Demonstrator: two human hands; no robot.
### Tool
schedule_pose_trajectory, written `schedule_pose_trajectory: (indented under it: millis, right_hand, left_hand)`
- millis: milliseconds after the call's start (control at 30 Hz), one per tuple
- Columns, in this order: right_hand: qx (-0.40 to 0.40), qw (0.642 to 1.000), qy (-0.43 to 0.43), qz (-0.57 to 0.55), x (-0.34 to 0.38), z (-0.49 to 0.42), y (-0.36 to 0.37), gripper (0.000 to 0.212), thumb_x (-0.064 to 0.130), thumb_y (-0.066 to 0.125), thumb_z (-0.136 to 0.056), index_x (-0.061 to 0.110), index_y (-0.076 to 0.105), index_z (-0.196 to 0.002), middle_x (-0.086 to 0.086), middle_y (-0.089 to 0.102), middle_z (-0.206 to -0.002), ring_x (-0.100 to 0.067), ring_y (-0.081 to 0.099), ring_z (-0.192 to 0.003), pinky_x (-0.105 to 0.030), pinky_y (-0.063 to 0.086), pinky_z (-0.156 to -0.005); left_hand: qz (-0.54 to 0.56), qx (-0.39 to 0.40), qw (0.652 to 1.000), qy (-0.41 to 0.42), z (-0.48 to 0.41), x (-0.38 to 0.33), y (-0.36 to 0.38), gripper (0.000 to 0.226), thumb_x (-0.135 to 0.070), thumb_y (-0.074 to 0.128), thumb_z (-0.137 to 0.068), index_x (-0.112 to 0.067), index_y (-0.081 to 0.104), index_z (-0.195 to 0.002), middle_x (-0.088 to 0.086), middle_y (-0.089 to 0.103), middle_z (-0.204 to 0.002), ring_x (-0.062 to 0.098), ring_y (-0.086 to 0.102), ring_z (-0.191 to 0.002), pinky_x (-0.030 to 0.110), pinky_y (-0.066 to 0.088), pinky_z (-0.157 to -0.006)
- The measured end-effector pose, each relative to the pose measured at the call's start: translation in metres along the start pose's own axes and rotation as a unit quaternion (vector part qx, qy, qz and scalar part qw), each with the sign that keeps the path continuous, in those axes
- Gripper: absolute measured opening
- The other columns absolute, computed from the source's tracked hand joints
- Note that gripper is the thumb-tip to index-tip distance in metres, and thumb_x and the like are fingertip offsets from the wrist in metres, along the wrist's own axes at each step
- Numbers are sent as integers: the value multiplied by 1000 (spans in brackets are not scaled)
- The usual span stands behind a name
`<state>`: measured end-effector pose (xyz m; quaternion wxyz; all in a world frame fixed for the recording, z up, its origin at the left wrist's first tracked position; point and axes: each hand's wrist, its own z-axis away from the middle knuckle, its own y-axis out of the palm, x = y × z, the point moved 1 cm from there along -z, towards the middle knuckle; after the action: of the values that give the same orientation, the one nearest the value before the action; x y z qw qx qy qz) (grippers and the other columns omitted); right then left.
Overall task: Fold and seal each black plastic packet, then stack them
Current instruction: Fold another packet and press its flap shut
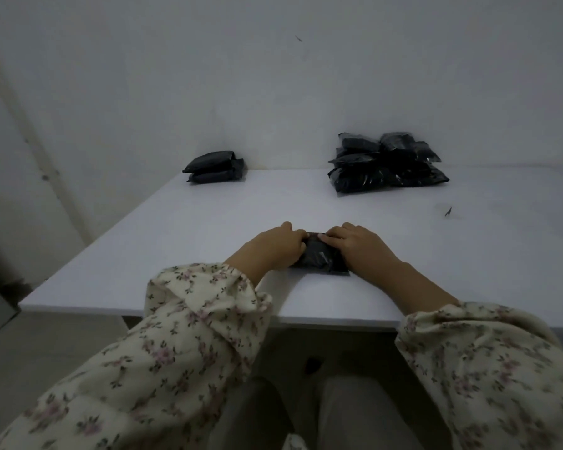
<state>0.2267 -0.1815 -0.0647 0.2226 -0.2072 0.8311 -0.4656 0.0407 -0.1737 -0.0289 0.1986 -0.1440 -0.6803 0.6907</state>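
Packet in hand: one black packet [320, 258] lies flat on the bench [208, 228], near its front edge, between the two hands.
Left hand: the left hand [273, 246] covers the packet's left end, and its grip is closed, with the fingers curled over the far edge.
Right hand: the right hand [361, 246] covers the right end, with the fingers bent onto the same far edge and the thumb pointing in toward the middle. This grip is pinching the plastic too.
Step, as I judge it: the top flap is being folded over or pressed down. The seal itself is hidden under the fingers.
Risk, fold springs back: slick plastic over a bulging fill may pop open if either grip lifts before the flap holds.
Risk, crooked seal: uneven pressure from the two hands could skew the flap and leave a gap at one corner.
Risk, sliding: the bench top looks smooth, so a forward push could shove the packet away instead of creasing it.
Finished stack: the finished stack [213, 167] sits far left by the wall, and a rounded packet set on it off-centre could roll off.
Waiting pile: the waiting pile [387, 164] is heaped loosely at far right, well apart. Pulling one out from low down may topple the rest.
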Motion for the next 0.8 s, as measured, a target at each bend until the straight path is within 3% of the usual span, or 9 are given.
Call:
schedule_pose_trajectory:
  millis: [67, 133, 233, 300, 400, 667, 800]
  right_hand:
    - [14, 1000, 24, -6, 3, 6, -2, 53, -8, 71, -68, 4, 64, -120, -13, 67, -105, -32, 62, -85, -36, 49, -63]
    - [17, 998, 64, -23, 0, 14, -4, 49, -2, 59, -84, 6, 54, -132, -11, 61, -123, -30, 56, -102, -38, 47, -77]
    - [38, 985, 144, -85, -11, 32, -8, 46, 4, 45, -94, 11, 47, -140, -5, 51, -138, -23, 48, -120, -33, 42, -94]
    - [24, 971, 184, -150, -25, 46, -13, 42, 2, 43, -94, 8, 52, -135, -8, 53, -135, -24, 52, -118, -32, 42, -98]
    - [-12, 952, 228, -205, -53, 71, -24, 36, -4, 44, -92, 3, 62, -123, -12, 61, -121, -26, 60, -106, -31, 47, -94]
    - [-89, 879, 396, -251, -117, 116, -32, 26, 0, 49, -92, 4, 70, -107, -12, 64, -107, -15, 56, -90, -4, 37, -72]
    - [-118, 840, 460, -262, -140, 116, -26, 24, 3, 52, -90, 5, 70, -106, -10, 65, -106, -18, 58, -96, -14, 39, -77]
  left_hand:
    - [18, -59, 998, -5, 2, -11, 11, 44, -26, 30, -103, -5, 37, -140, 17, 29, -148, 32, 29, -136, 44, 28, -110]
    - [44, -87, 995, 3, 1, -24, 19, 44, -29, 26, -104, -7, 35, -141, 11, 27, -152, 27, 24, -140, 44, 17, -114]
    - [88, -104, 990, 39, -2, -46, 24, 45, -32, 24, -104, -19, 29, -146, 6, 34, -148, 24, 31, -137, 42, 15, -113]
    - [100, -114, 986, 67, -8, -61, 26, 45, -33, 26, -104, -26, 27, -148, 8, 32, -149, 26, 27, -138, 39, 17, -112]
    - [131, -118, 981, 82, -25, -91, 30, 44, -36, 26, -103, -36, 29, -147, 12, 30, -149, 30, 27, -136, 39, 20, -112]
    - [176, -144, 971, 78, -88, -171, 30, 40, -35, 28, -103, -35, 38, -142, 13, 34, -145, 31, 31, -131, 40, 19, -112]
    - [196, -158, 964, 82, -119, -185, 30, 38, -35, 32, -102, -34, 44, -138, 11, 38, -141, 28, 35, -129, 39, 21, -110]
